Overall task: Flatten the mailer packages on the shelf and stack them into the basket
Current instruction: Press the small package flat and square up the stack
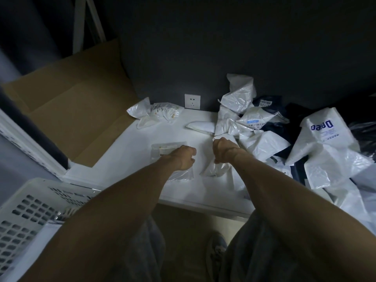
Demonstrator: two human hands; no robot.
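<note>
On the white shelf (126, 157) lies a flat clear mailer (162, 148) with a label inside. My left hand (184, 157) rests on its right part with fingers curled around the plastic. My right hand (223, 149) is just to the right, fingers curled, gripping a crumpled white mailer (213, 169) that hangs from the fist down to the shelf. The white perforated basket (30, 210) stands at the lower left, below the shelf's edge, with a flat white package in it.
A heap of crumpled white and dark mailers (264, 127) fills the shelf's right side, with a big white bag with blue print (325, 143). Small clear bags (160, 112) lie by the wall socket (192, 101). Flattened cardboard (71, 102) lies at the left.
</note>
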